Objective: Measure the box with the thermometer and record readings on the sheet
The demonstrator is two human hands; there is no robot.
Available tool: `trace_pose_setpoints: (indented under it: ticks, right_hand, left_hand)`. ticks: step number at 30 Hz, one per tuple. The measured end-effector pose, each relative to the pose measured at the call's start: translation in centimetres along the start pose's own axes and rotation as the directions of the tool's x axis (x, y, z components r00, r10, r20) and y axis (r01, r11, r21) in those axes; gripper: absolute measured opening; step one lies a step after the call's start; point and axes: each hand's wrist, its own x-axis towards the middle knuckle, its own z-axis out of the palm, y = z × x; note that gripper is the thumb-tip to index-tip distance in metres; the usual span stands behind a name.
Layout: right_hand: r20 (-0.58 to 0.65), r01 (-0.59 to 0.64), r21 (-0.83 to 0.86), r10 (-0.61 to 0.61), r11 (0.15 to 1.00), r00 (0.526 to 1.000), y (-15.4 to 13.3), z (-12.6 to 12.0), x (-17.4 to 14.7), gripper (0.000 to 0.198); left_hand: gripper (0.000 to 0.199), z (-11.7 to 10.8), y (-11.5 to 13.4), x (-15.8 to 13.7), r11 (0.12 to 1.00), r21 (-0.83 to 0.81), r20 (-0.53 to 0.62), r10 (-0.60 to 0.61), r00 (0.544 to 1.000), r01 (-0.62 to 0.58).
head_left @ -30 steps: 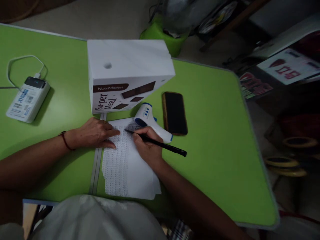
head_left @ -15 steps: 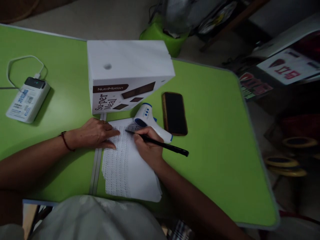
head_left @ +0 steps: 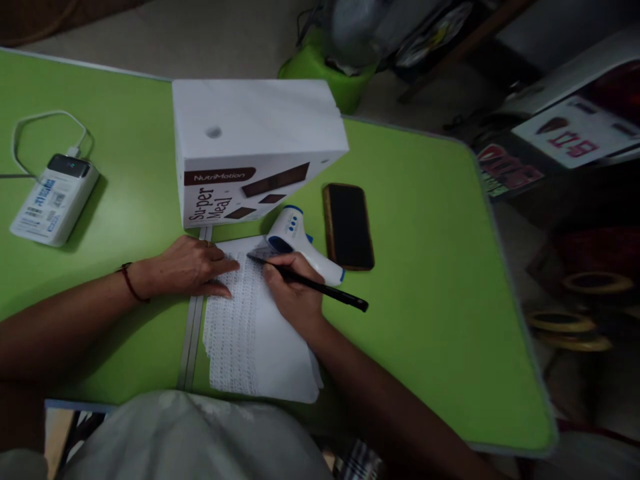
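Note:
My right hand (head_left: 295,290) grips a black pen (head_left: 330,291), its tip on the upper part of a stack of paper sheets (head_left: 285,353). Rows of small handwriting cover the left part of the top sheet. My left hand (head_left: 197,267) lies on the left edge of the paper, fingers stretched out and apart, holding nothing. A white and blue infrared thermometer (head_left: 295,233) rests at the paper's top right, just beyond my right hand and partly hidden by it.
A white NutriMotion box (head_left: 260,120) stands behind the paper. To its right lies a dark phone (head_left: 349,227). A white power bank (head_left: 55,200) with a cable is at the left of the green table (head_left: 430,287). A green stool (head_left: 345,83) stands beyond the far edge.
My right hand has shifted slightly left along the writing, and the pen's back end has moved left with it. My left hand stays in place on the paper.

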Motion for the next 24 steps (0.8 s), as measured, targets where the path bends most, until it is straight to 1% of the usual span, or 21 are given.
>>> trace_pose_setpoints:
  ticks: [5, 10, 17, 20, 24]
  right_hand:
    - [0.02, 0.018, -0.021, -0.017, 1.0, 1.0, 0.14, -0.02, -0.01, 0.004]
    - [0.017, 0.024, 0.006, -0.024, 1.0, 1.0, 0.38, -0.1, -0.12, 0.003]
    - [0.011, -0.038, 0.029, 0.038, 0.999, 0.999, 0.16, -0.19, -0.03, 0.004]
    - [-0.008, -0.007, 0.024, 0.007, 1.0, 1.0, 0.05, -0.19, 0.06, 0.004]
    - [0.005, 0.019, 0.033, -0.019, 0.999, 1.0, 0.03, -0.17, 0.05, 0.006]
  left_hand:
    - [0.064, 0.04, -0.04, 0.01, 1.0, 0.013, 0.0, -0.005, 1.0, 0.005]
    - [0.065, 0.06, -0.02, 0.01, 1.0, 0.009, -0.006, -0.006, 1.0, 0.006]
    - [0.063, 0.08, 0.01, -0.02, 1.0, 0.009, -0.028, 0.001, 1.0, 0.0]
    - [0.062, 0.11, -0.01, -0.05, 1.0, 0.008, -0.037, 0.009, 0.999, -0.009]
    - [0.063, 0.13, -0.02, -0.02, 1.0, 0.018, -0.042, 0.007, 0.999, -0.006]
